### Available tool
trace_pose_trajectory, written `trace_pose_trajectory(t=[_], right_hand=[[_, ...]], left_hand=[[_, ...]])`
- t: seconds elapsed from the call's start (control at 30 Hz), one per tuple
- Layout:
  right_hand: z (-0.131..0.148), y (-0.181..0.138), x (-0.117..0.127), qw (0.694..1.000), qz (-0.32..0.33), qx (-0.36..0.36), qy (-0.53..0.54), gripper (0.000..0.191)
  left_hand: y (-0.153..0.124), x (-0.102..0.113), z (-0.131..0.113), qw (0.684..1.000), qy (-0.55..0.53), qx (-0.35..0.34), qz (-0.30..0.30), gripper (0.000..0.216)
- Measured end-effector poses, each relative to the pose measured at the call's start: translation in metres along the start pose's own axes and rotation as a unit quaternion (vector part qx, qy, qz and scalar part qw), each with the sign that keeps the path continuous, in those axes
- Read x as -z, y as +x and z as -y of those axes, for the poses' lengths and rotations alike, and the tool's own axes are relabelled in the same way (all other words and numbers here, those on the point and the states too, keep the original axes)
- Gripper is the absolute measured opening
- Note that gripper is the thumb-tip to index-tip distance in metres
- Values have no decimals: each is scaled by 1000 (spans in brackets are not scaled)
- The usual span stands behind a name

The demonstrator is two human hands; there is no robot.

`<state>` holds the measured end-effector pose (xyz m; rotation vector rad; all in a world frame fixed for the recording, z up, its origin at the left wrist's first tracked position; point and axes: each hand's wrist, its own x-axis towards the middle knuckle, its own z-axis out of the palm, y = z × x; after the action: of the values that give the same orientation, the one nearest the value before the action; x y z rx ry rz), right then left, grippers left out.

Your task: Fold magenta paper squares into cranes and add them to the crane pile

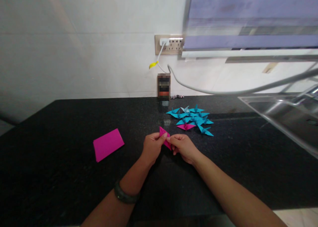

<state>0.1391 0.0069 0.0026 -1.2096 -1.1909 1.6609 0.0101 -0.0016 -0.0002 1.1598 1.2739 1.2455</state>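
Between my two hands is a small piece of folded pink paper (163, 131), pointed at its top and bottom ends. My left hand (152, 147) pinches its left side, thumb on top. From the right, my right hand (183, 146) grips the lower right part with thumb and fingers. Both hands are just above the dark countertop, and the fingers cover part of the folds. Beyond my right hand lies a group of several blue paper cranes (195, 119), with one pink paper crane (185, 126) at the near edge and a paler one (185, 110) at the back.
A stack of pink paper (108, 145) lies left of my hands on the black countertop (74, 180). A pixelated upright object (164, 86) leans at the wall, near a beaded string (177, 96). A grey hose (213, 92) runs toward the metal sink (278, 121) on the right.
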Motion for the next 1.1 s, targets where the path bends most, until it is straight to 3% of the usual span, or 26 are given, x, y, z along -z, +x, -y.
trace_pose_trajectory(t=[0.2, 0.33, 0.5, 0.63, 0.83, 1.1], right_hand=[[3, 0, 0, 1000, -9, -14, 13, 23], [4, 0, 3, 998, -43, 23, -45, 18], [6, 2, 12, 973, -88, 121, -177, 16], [10, 2, 13, 972, -91, 141, -167, 21], [4, 5, 13, 975, -78, 161, -133, 23], [1, 7, 22, 943, -85, 222, -233, 22]], left_hand=[[-3, 0, -6, 1000, 21, 0, 2, 27], [-2, -2, -8, 999, 3, 14, -28, 18], [0, -3, -9, 993, 0, 117, -6, 9], [-2, -4, -10, 980, -60, 180, 51, 13], [-2, -3, -8, 975, -129, 173, 51, 20], [-2, -2, -15, 975, -126, 175, 49, 15]])
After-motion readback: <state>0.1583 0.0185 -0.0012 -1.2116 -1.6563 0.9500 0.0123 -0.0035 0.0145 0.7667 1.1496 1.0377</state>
